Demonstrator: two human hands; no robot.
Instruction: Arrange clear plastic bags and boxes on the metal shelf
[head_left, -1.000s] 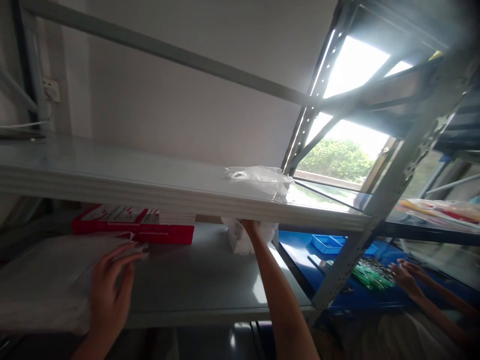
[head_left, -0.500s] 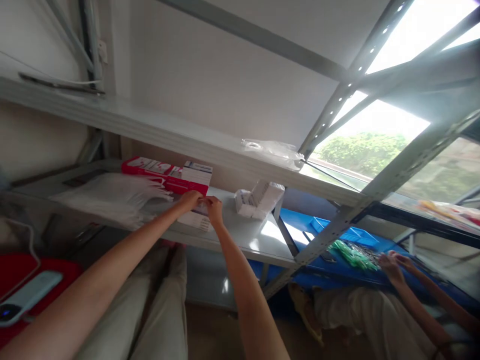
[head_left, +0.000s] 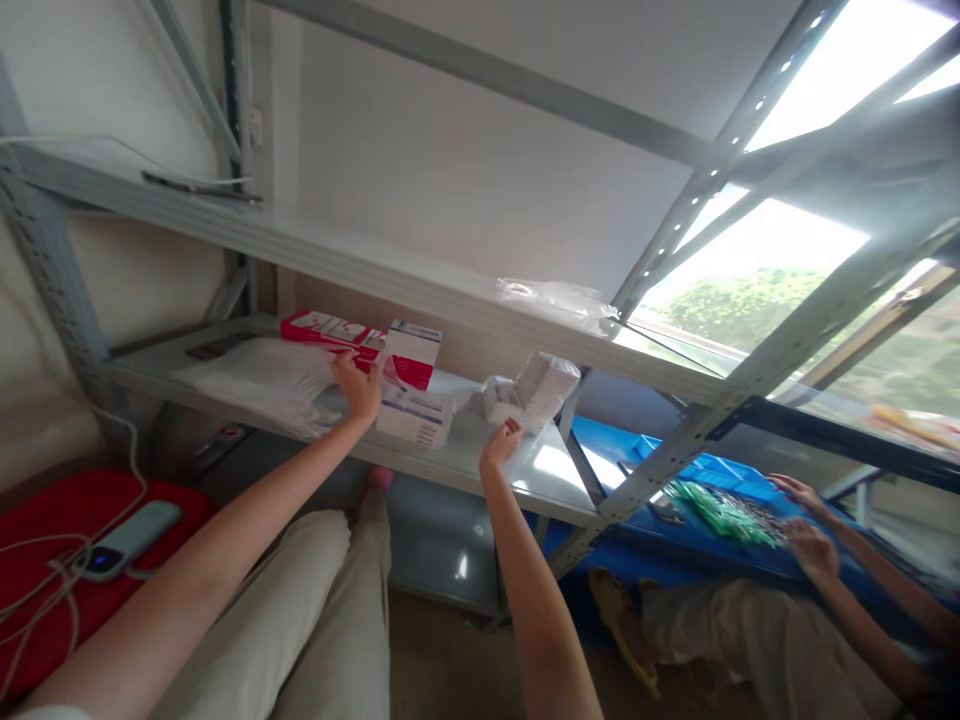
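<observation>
My left hand (head_left: 357, 388) is over the shelf, its fingers and thumb apart, between a stack of clear plastic bags (head_left: 259, 375) and a white box (head_left: 414, 418). The white box has blue print and seems to be in a clear plastic bag; loose film beside my left hand partly hides its top. My right hand (head_left: 502, 442) is farther right with fingers curled in. It is just in front of several small white boxes (head_left: 546, 388) wrapped in clear film. Whether it pinches anything is hidden.
Red-and-white boxes (head_left: 330, 330) lie along the shelf's back, with a white-topped box (head_left: 412, 345) beside them. Another plastic bag (head_left: 555, 298) lies on the upper shelf edge. A power bank (head_left: 131, 540) with cables rests on a red stool. At right, another person's hands (head_left: 810, 545) are near green items.
My hands have parted from together above the white box. The left went left toward the bags, the right moved right and down toward the wrapped boxes. The view shifted slightly left.
</observation>
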